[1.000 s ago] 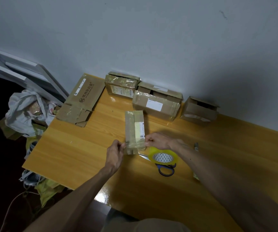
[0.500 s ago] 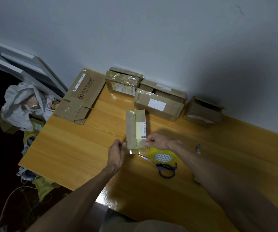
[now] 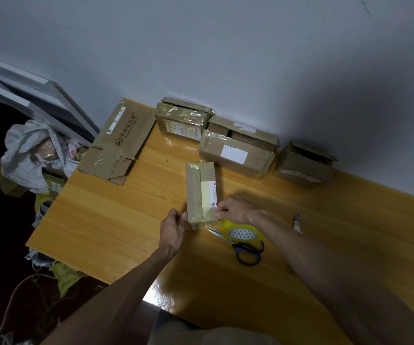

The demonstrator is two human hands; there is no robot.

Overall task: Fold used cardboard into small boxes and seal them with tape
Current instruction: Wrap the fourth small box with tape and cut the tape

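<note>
Yellow wooden table (image 3: pixel 116 220) runs up to a pale wall (image 3: pixel 226 58), and near the table's middle lies the tape roll (image 3: pixel 242 232), yellow with a patterned core, resting across blue-handled scissors (image 3: pixel 248 250). The small box (image 3: pixel 201 192) lies flat on the table just to the left of the tape roll and slightly farther from the person. Its long axis runs from the person toward the wall, leaning a little to the left at the far end, and its near short end is level with the tape roll.

It is a narrow brown carton, glossy with clear tape. A taped seam runs along its length, and a pale label (image 3: pixel 209 195) with a barcode sits on the right half of its top. A strip of clear tape shows at the near end.

The left hand (image 3: pixel 172 231) pinches the box's near left corner between thumb and curled fingers. The right hand (image 3: pixel 233 210), just above the tape roll, pinches the near right corner with its fingers curled.

Beyond the tape roll, along the wall, stand two taped boxes (image 3: pixel 235 153) and an open one (image 3: pixel 303 168). A flattened carton (image 3: pixel 121 143) lies far to the tape roll's left.

Compared with half a second ago, the box sits in the same spot beside the tape roll and both hands keep the same corners. Only the camera's view has shifted.
</note>
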